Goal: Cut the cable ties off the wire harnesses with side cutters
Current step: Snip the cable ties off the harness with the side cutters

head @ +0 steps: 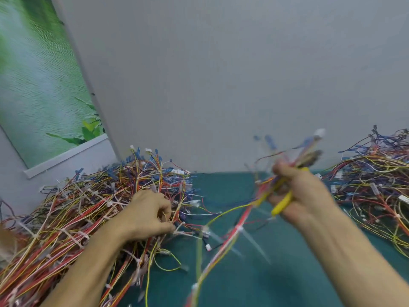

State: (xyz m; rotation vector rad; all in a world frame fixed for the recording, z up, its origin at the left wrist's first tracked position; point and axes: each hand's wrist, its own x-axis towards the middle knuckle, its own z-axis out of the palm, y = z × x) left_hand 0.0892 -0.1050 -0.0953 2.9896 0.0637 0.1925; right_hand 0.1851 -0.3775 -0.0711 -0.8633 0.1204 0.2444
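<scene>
Red, yellow, blue wire harnesses [88, 207] by our left hand [148, 214]; yellow-handled side cutters [283, 203] in our right hand [303, 196]; teal mat [276, 273] between.

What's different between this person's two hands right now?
The left hand sits low, fingers curled into the wire pile on the left; the right hand is raised above the green table. The left hand grips only wires; the right hand grips yellow-handled side cutters and a wire harness. The left hand looks sharp, the right hand blurred. Both are bare.
</scene>
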